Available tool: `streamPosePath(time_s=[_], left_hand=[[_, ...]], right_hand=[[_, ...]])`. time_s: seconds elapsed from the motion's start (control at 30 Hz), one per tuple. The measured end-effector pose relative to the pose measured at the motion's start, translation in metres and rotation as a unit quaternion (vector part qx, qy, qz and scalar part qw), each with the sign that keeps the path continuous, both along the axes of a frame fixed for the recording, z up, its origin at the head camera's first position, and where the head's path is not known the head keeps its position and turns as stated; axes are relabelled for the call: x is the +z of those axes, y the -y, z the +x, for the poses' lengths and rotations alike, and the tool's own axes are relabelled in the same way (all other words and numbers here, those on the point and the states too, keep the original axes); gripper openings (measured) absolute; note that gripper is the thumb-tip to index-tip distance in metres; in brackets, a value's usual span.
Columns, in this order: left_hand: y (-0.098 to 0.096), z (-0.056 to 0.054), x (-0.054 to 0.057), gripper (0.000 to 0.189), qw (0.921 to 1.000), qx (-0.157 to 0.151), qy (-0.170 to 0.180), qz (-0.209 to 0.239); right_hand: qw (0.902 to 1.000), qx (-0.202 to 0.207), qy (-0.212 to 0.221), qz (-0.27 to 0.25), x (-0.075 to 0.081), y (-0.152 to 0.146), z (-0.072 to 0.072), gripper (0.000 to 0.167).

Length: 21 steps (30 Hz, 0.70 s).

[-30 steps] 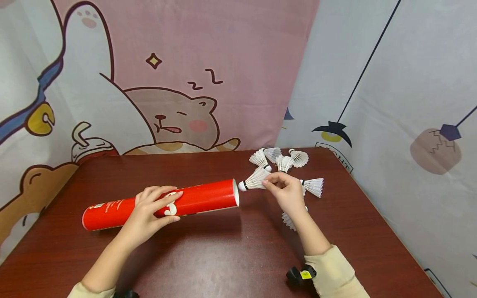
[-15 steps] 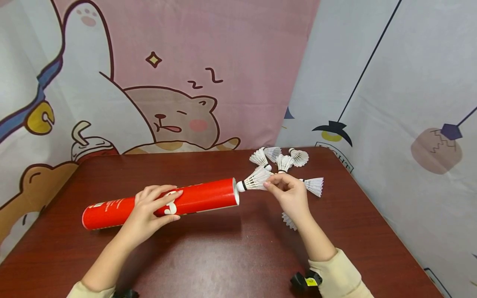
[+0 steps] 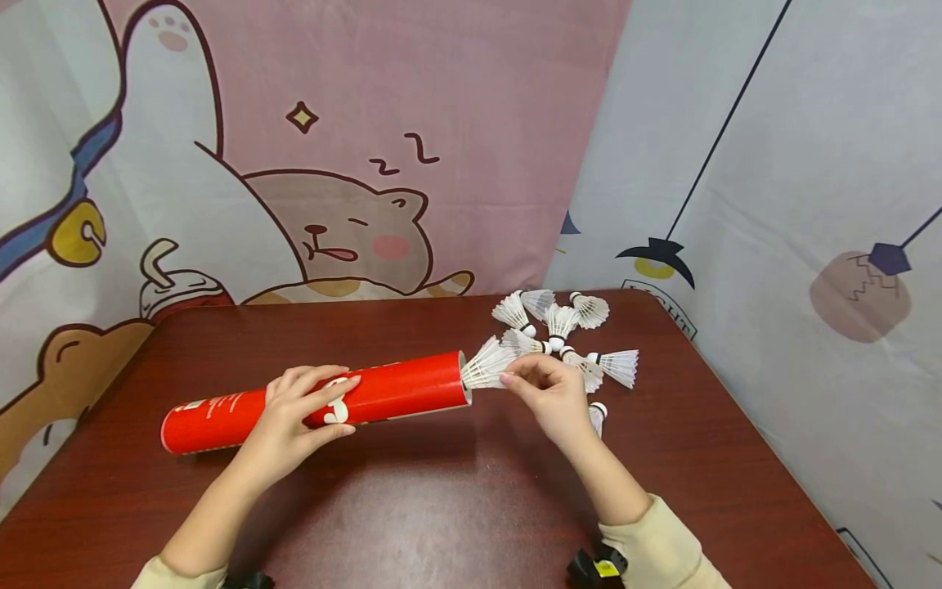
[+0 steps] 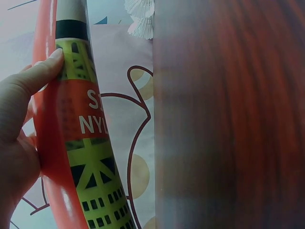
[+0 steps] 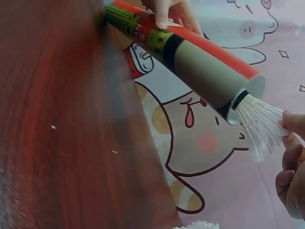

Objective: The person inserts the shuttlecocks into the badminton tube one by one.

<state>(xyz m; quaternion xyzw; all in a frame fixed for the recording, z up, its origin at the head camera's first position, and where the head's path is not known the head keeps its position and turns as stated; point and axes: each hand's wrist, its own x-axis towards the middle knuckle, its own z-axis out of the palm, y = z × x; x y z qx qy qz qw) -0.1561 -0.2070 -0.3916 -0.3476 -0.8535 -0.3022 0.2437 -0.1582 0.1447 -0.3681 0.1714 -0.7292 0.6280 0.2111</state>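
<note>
Table (image 3: 441, 523): brown wood, carries or underlies everything here. Red tube (image 3: 415, 388) spans its left half, mouth toward the right edge and lifted off the surface; cannot tell whether the closed end touches down. Loose shuttlecocks (image 3: 562, 317) lie bunched toward the far right corner, one nearer the middle of the right half. Left hand (image 3: 300, 409): fingers wrapped about the tube's middle, thumb on the near side. Right hand (image 3: 555, 401): fingers pinching the feather rim of the held shuttlecock (image 3: 486, 368), whose cork end is inside the mouth, skirt outside.

Step judged to be insertion. Advice: line the skirt up with the tube's axis, push gently from the rim so feathers fold in without snagging, and brace the tube against the push.
</note>
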Motion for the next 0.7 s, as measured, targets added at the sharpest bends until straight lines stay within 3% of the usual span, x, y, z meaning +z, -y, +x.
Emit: streamPosePath(time_s=[0.27,0.7], left_hand=[[0.000,0.000,0.000,0.064,1.0000,0.000,-0.001,0.001],[0.000,0.001,0.000,0.064,1.0000,-0.001,0.006,-0.004]], right_hand=[[0.9993,0.037,-0.006,-0.007,-0.012,0.008,-0.001,0.009],[0.9956,0.077,0.052,-0.003,-0.014,0.021,0.000,0.006]])
